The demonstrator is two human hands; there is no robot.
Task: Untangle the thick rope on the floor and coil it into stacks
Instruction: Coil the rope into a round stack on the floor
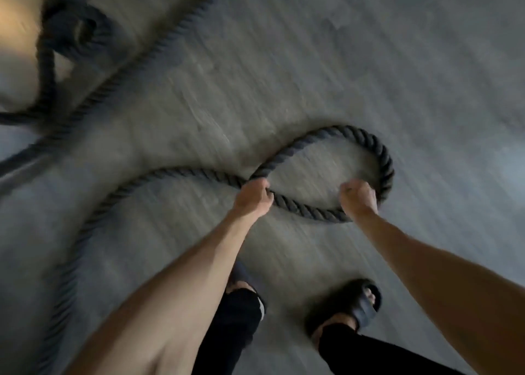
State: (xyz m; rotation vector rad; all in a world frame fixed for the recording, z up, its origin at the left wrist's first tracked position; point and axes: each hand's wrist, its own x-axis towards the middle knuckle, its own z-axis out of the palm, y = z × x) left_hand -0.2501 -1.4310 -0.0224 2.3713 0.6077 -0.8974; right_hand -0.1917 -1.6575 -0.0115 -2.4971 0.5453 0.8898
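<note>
Rope [335, 136] loop between both hands

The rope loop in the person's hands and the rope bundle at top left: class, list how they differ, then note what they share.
The loop is a single open turn; the bundle is several turns bunched together. The loop is gripped by the left hand at its crossing and the right hand on its near side; the bundle lies untouched. Both are dark, thick rope.
</note>
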